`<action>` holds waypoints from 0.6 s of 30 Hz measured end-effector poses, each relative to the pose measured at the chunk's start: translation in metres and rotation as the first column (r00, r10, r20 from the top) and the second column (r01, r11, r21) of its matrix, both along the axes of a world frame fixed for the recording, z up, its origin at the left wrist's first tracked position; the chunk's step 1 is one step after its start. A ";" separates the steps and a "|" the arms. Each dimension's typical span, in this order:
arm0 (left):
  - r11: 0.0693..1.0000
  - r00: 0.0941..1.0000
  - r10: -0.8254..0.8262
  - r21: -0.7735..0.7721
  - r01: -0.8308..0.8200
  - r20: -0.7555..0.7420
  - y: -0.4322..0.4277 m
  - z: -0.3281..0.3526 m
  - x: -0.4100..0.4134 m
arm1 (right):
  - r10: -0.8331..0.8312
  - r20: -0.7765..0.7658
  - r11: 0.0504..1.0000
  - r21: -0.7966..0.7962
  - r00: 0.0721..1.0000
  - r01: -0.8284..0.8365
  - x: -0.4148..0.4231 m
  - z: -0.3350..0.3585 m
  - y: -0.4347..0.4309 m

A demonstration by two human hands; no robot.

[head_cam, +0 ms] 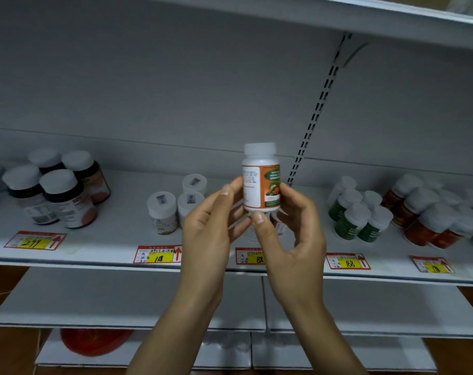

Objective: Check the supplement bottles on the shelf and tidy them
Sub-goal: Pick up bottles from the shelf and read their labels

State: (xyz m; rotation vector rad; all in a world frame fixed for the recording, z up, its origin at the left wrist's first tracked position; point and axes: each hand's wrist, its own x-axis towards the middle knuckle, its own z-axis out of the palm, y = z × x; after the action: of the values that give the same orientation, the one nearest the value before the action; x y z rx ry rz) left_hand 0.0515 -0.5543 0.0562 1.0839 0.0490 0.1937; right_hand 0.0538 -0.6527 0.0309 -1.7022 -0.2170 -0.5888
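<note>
White shop shelving fills the view, and above the middle shelf (108, 239) an orange-labelled bottle (261, 182) is held upright in the air, clear of the board, white cap up and the label's small print turned to the camera. Both hands grip it: the left hand (211, 228) pinches its left side with the fingertips, while the right hand (292, 234) curls round its right side with the thumb under the base. This looks like the checking step, with the label being read. The next move, I judge, calls for setting it down upright behind the price tag (250, 257) marked 88, label forward. Pale bottles (176, 209) stand just left, dark bottles (59, 198) further left, green bottles (357, 215) and red bottles (424, 217) to the right.
</note>
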 end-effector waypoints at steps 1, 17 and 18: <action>1.000 1.000 0.001 0.009 -0.001 0.010 -0.001 0.000 -0.001 | -0.002 -0.002 1.000 0.019 1.000 0.003 0.000 0.000 0.000; 0.969 0.988 0.116 0.208 -0.136 0.105 -0.008 -0.004 -0.004 | 0.099 -0.151 0.929 0.367 0.984 -0.037 0.002 0.005 -0.007; 0.959 0.987 0.115 0.248 -0.139 0.108 -0.008 -0.006 -0.003 | 0.111 -0.167 0.926 0.376 0.980 -0.041 0.001 0.005 -0.007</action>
State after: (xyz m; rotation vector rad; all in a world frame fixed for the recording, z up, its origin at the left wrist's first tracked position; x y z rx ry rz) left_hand 0.0483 -0.5623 0.0507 1.3280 0.0104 0.3740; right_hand 0.0552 -0.6593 0.0357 -1.3624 -0.0332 -0.3804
